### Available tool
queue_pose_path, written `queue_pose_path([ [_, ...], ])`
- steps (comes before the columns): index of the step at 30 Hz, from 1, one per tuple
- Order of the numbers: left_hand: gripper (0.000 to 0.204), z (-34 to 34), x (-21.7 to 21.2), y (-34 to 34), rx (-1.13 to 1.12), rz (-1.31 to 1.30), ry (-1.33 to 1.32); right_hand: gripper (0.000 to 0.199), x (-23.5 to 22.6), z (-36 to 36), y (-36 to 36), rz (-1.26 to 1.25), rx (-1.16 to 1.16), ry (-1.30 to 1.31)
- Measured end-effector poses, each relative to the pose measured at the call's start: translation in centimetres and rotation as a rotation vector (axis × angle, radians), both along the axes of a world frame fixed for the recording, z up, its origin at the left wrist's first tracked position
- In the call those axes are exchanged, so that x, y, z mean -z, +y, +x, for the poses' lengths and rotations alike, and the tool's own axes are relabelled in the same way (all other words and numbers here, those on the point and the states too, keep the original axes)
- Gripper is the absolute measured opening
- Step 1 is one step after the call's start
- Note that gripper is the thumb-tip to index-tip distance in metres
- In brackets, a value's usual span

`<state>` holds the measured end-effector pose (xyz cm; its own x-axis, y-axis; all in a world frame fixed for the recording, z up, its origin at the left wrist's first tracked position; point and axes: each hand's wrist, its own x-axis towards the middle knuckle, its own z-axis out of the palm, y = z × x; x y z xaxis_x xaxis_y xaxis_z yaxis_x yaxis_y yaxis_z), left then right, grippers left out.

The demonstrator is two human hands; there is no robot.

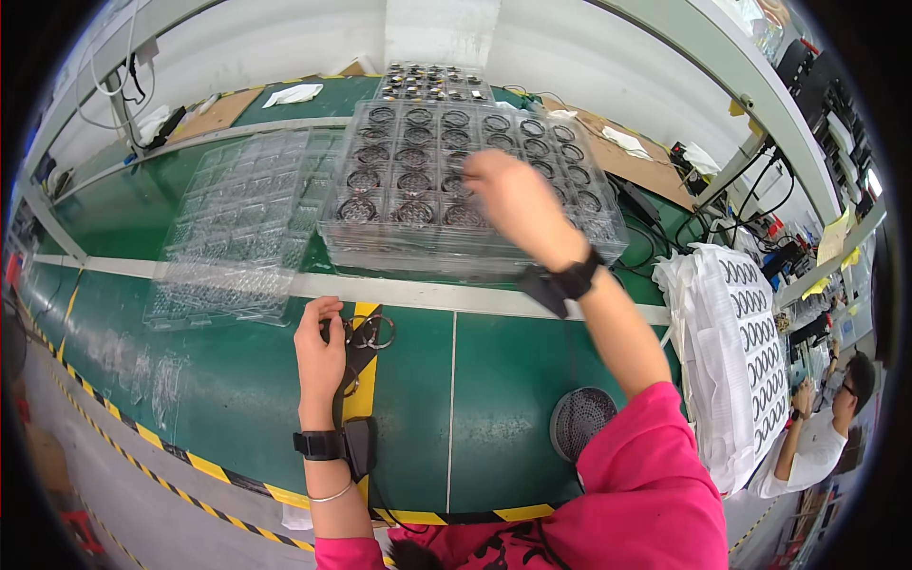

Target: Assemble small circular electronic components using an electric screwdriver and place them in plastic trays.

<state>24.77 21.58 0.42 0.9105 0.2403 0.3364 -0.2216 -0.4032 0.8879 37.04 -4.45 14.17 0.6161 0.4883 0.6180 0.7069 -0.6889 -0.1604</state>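
Observation:
My right hand reaches over a clear plastic tray on top of a stack. Its fingers are pinched together, and whatever is in them is hidden. The tray's square compartments hold coiled black rings. My left hand rests low over the green table, left of the yellow-black tape. Its fingers curl around a dark ring-shaped piece, mostly hidden by the hand. Beside these fingers, thin dark rings lie over the tape.
Clear trays are stacked at left, overhanging a pale rail. A round black mesh-topped object sits by my right sleeve. White sheets with black loops stand at right, near a seated person. A smaller filled tray is behind.

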Motion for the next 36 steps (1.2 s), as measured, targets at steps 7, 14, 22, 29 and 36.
queue_pose_path([
  [7,0.017,0.0,0.3,0.1,-0.001,0.141,0.017,0.025,-0.7,-4.9,-15.8,-0.518,0.447,0.093],
  [14,0.026,0.1,-1.3,0.3,-0.343,0.251,-0.286,0.042,1.7,-10.8,-14.9,-0.327,0.341,0.100],
  [22,0.042,0.7,-0.7,3.4,-0.659,0.778,-0.147,0.017,4.6,-18.0,-12.8,0.248,0.081,0.360],
  [29,0.013,1.0,-3.2,6.3,-0.702,0.667,-0.114,0.016,9.7,-18.2,-15.8,0.960,0.105,0.510],
  [36,0.014,0.9,-10.4,6.9,-0.638,0.328,-0.496,0.018,9.5,-18.0,-15.5,1.063,0.090,0.556],
])
